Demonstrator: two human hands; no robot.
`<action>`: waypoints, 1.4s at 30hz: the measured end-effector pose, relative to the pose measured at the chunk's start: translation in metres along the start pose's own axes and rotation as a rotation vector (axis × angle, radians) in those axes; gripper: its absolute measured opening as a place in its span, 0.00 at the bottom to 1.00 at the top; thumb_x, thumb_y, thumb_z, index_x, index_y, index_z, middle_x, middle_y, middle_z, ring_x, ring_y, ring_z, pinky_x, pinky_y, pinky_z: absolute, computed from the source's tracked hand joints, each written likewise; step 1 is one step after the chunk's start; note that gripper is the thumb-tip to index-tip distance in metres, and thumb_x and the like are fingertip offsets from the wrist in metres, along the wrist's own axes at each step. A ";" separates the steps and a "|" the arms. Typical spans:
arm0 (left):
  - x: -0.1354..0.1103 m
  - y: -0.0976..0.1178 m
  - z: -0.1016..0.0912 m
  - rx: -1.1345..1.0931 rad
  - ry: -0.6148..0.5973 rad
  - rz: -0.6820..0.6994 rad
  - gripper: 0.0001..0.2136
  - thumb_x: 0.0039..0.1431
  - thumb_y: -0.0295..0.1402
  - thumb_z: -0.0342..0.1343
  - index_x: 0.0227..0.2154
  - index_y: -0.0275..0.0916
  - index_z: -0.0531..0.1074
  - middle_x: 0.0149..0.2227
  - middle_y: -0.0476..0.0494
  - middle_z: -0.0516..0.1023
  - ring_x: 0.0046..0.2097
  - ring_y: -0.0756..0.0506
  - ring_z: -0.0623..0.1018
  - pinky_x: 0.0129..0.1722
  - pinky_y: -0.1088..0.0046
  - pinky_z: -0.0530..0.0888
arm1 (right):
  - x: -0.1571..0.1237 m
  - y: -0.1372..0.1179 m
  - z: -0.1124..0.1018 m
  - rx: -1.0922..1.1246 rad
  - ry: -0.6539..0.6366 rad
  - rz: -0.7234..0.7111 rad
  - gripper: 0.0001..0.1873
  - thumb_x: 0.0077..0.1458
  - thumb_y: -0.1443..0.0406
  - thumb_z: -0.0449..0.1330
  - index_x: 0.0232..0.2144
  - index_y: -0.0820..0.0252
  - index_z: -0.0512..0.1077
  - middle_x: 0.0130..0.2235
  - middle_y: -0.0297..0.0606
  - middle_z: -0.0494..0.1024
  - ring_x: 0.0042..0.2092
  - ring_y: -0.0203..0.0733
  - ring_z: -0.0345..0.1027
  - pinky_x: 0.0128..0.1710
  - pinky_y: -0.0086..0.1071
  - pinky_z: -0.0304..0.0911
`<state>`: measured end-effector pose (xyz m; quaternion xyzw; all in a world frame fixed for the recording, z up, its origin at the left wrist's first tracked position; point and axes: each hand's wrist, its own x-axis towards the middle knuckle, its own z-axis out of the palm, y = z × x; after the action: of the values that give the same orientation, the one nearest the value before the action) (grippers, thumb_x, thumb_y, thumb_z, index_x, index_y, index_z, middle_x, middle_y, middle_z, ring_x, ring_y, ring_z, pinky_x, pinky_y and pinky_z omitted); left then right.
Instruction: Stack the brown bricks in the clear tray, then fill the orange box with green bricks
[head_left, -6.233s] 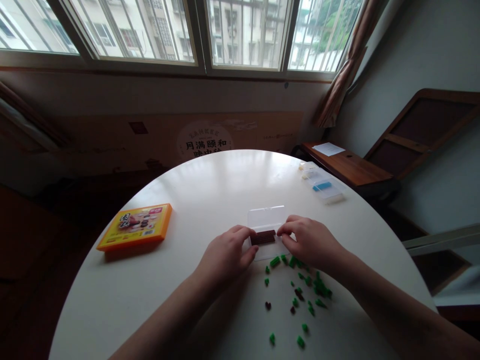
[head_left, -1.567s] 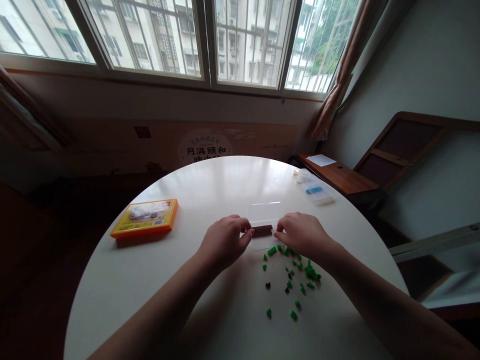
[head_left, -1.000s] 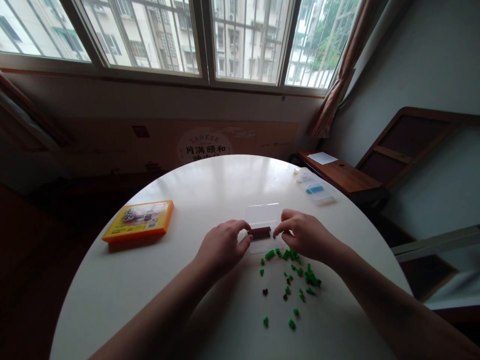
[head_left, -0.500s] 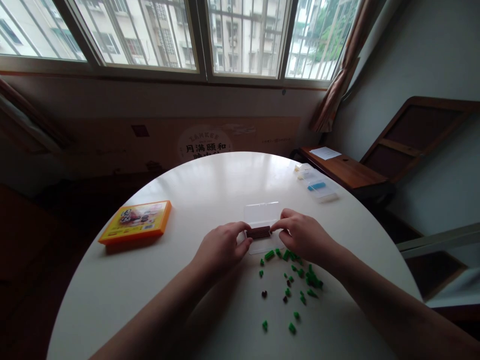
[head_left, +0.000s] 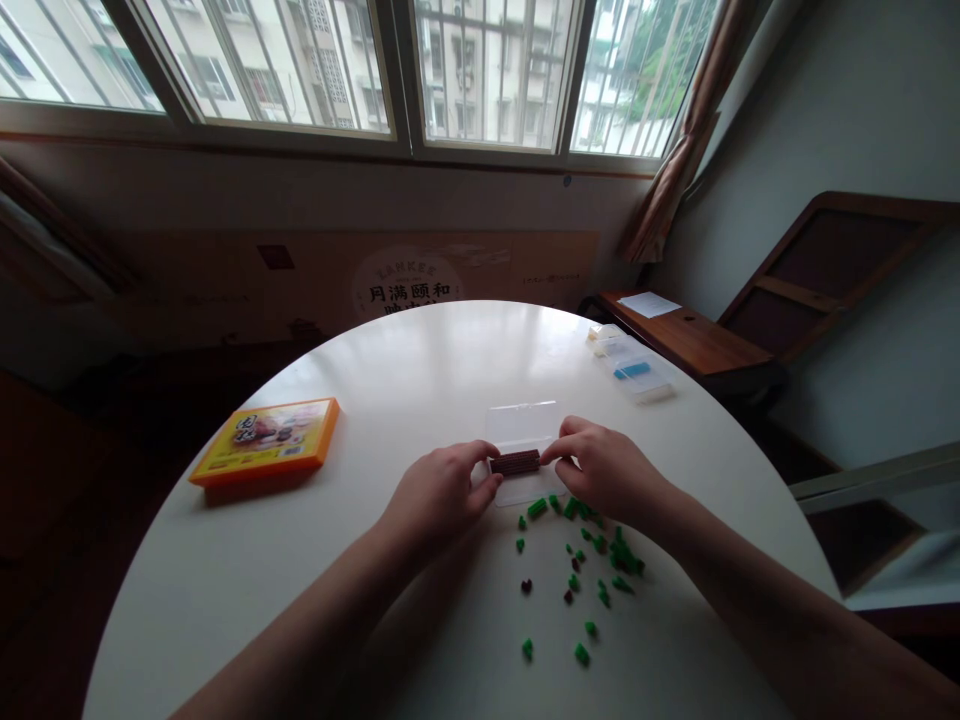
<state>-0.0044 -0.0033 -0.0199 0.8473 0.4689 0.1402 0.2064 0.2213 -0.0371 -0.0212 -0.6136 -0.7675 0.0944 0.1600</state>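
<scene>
Right hand [head_left: 604,462], grip unclear, now meets the ridged dark-brown plastic block [head_left: 516,462], perhaps aligning it. Left hand [head_left: 444,490] pinches it, nearer the round white bench's [head_left: 217,570] left edge.

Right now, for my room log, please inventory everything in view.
brown block: one, brown, between hands
clear case: one, clear, open, by block
green pieces: many, green, near right
loose pieces: three, brown, near green
orange box: one, orange, table's left
far cases: several, clear, far right
table: one, white, centre
desk: one, brown, right
paper: one, white, on desk
framed panel: one, brown, right wall
window: one, grey, back
curtains: two, pinkish, beside window
poster: one, tan, under window
left hand: one, bare, block's left
right hand: one, bare, block's right
</scene>
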 end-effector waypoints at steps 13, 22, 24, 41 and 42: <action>0.000 0.000 0.000 0.000 -0.003 0.005 0.13 0.58 0.37 0.54 0.44 0.45 0.76 0.31 0.47 0.80 0.32 0.44 0.77 0.31 0.72 0.68 | 0.000 -0.001 0.002 0.002 0.003 0.002 0.14 0.56 0.66 0.55 0.35 0.52 0.82 0.38 0.36 0.76 0.32 0.36 0.69 0.34 0.31 0.60; 0.001 -0.001 0.001 0.004 0.013 0.015 0.12 0.57 0.37 0.55 0.43 0.45 0.76 0.31 0.47 0.80 0.32 0.44 0.77 0.32 0.71 0.69 | 0.001 -0.003 0.000 -0.001 -0.019 0.026 0.15 0.57 0.66 0.54 0.37 0.51 0.81 0.39 0.35 0.76 0.35 0.37 0.70 0.36 0.31 0.61; 0.000 -0.001 0.001 0.006 0.009 0.016 0.12 0.57 0.37 0.54 0.43 0.45 0.76 0.31 0.47 0.80 0.32 0.44 0.77 0.32 0.71 0.69 | 0.001 -0.003 0.000 -0.002 -0.024 0.027 0.15 0.57 0.66 0.54 0.38 0.51 0.81 0.39 0.36 0.76 0.35 0.37 0.70 0.36 0.31 0.61; -0.001 -0.002 -0.009 -0.025 -0.001 0.058 0.14 0.58 0.37 0.54 0.47 0.45 0.77 0.31 0.46 0.81 0.31 0.46 0.77 0.31 0.72 0.70 | -0.002 0.003 -0.014 0.106 0.170 -0.057 0.13 0.55 0.70 0.55 0.30 0.56 0.80 0.36 0.36 0.76 0.32 0.35 0.67 0.33 0.31 0.61; -0.001 -0.001 -0.013 -0.027 0.004 0.059 0.15 0.58 0.37 0.55 0.47 0.45 0.77 0.32 0.46 0.81 0.30 0.46 0.77 0.31 0.73 0.70 | -0.002 0.004 -0.017 0.119 0.197 -0.067 0.13 0.54 0.71 0.55 0.29 0.56 0.80 0.35 0.36 0.76 0.31 0.35 0.67 0.33 0.31 0.61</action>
<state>-0.0114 -0.0010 -0.0096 0.8576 0.4420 0.1544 0.2127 0.2317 -0.0391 -0.0072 -0.5833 -0.7611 0.0738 0.2740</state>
